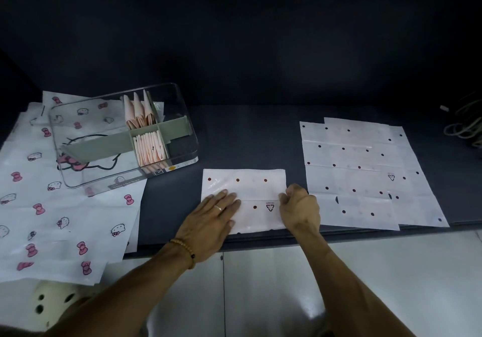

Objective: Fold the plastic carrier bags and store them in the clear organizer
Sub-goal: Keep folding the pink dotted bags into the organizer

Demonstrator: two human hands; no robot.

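A white carrier bag with dark red dots (250, 188) lies folded on the dark counter in front of me. My left hand (212, 223) presses flat on its left part, fingers straight. My right hand (300, 210) pinches the bag's right edge with curled fingers. The clear organizer (182, 117) stands at the left, with grey dividers and several folded pink bags standing in its right compartments. Its left compartments look empty.
A pile of flat white dotted bags (365, 172) lies to the right. White bags printed with cat faces and pink bows (47, 219) spread under and around the organizer at the left. Coiled cords (464, 128) sit at the far right. The counter's front edge runs just below my hands.
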